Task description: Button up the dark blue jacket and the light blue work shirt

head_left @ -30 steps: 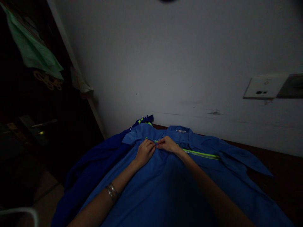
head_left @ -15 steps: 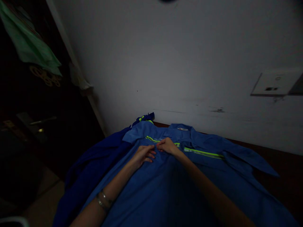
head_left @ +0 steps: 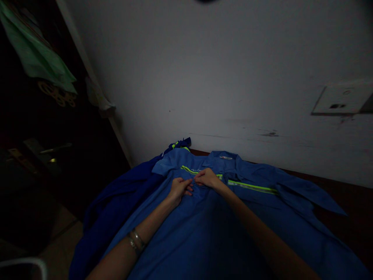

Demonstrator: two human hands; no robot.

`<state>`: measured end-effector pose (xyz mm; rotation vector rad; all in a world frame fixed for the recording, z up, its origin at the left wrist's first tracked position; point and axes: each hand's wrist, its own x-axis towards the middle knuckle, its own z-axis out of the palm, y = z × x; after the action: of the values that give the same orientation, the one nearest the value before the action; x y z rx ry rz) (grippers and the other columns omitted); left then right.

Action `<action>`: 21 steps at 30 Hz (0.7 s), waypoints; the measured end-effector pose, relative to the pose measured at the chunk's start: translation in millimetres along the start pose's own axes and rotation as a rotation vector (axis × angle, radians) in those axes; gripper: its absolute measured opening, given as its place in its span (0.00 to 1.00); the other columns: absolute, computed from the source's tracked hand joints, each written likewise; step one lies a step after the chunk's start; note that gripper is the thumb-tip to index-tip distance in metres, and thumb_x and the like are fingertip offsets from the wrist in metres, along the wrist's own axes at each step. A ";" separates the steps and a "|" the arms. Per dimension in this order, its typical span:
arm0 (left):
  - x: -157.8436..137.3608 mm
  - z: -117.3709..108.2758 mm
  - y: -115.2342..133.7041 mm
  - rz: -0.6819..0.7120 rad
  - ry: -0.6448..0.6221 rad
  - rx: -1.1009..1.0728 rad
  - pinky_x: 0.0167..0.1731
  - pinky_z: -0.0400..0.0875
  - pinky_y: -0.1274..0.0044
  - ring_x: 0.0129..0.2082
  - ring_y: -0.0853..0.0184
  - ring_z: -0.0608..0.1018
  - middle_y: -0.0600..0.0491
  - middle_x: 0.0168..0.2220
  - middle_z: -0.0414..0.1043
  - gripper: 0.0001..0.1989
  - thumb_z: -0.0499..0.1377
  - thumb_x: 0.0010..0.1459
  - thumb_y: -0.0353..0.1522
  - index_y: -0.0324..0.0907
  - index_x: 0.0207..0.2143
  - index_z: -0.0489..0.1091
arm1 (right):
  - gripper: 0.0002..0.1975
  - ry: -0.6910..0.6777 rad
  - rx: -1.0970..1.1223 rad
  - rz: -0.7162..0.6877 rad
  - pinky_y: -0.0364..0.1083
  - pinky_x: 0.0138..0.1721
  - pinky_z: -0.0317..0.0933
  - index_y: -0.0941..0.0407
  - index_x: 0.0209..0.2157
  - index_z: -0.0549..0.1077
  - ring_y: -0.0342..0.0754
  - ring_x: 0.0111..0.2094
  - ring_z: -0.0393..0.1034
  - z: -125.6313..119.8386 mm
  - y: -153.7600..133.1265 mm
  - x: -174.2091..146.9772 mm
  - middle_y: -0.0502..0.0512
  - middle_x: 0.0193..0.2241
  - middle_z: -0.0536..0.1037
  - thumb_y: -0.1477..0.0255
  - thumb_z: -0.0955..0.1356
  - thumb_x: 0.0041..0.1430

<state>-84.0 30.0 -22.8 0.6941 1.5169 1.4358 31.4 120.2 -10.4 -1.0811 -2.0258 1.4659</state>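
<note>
A light blue work shirt [head_left: 180, 233] lies spread out, its collar toward the wall and a yellow-green and silver stripe across the chest. Just below that stripe, my left hand [head_left: 180, 189] pinches the cloth between thumb and forefinger, the other fingers curled. Close beside it, my right hand [head_left: 206, 178] is closed in a pinch on the same shirt front, fingertips pointing left. The two sets of fingertips nearly meet, and any small part between them is too dark to make out. A darker blue garment [head_left: 116, 198] lies along the shirt's left side.
A pale wall [head_left: 204, 77] rises behind the dark brown surface [head_left: 329, 192] under the shirt. At left stands a dark door with a handle [head_left: 56, 148] and a hanging green cloth [head_left: 37, 54]. A wall socket [head_left: 339, 101] is at right. A white rim [head_left: 29, 261] shows lower left.
Both hands keep almost the same place on the shirt. My left hand's fingers have drawn in closer, and its wrist has shifted slightly right. The view has moved a little.
</note>
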 end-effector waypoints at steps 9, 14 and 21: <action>-3.1 -0.7 -0.1 0.020 -0.019 -0.034 0.12 0.68 0.83 0.14 0.76 0.70 0.51 0.20 0.70 0.10 0.62 0.49 0.28 0.35 0.22 0.62 | 0.04 0.022 -0.001 0.026 0.35 0.18 0.54 0.62 0.18 0.72 0.36 0.14 0.59 0.8 -6.1 -4.9 0.46 0.11 0.68 0.80 0.65 0.41; -3.3 -0.1 -0.7 0.036 -0.014 -0.038 0.12 0.68 0.83 0.13 0.76 0.69 0.51 0.20 0.71 0.10 0.61 0.49 0.29 0.35 0.22 0.62 | 0.05 0.032 -0.065 0.017 0.35 0.15 0.48 0.61 0.16 0.72 0.36 0.13 0.56 0.0 -1.5 -0.9 0.45 0.09 0.66 0.80 0.66 0.39; -3.4 -0.6 -1.8 0.049 -0.019 -0.054 0.12 0.68 0.82 0.14 0.75 0.70 0.50 0.23 0.72 0.12 0.63 0.46 0.31 0.35 0.23 0.62 | 0.06 0.046 -0.131 0.021 0.36 0.15 0.48 0.61 0.14 0.72 0.36 0.12 0.55 -1.4 -3.5 -1.8 0.46 0.08 0.66 0.80 0.65 0.37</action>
<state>-82.7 26.5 -23.8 0.7146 1.4500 1.4970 32.2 119.1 -6.5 -1.1812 -2.1085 1.3213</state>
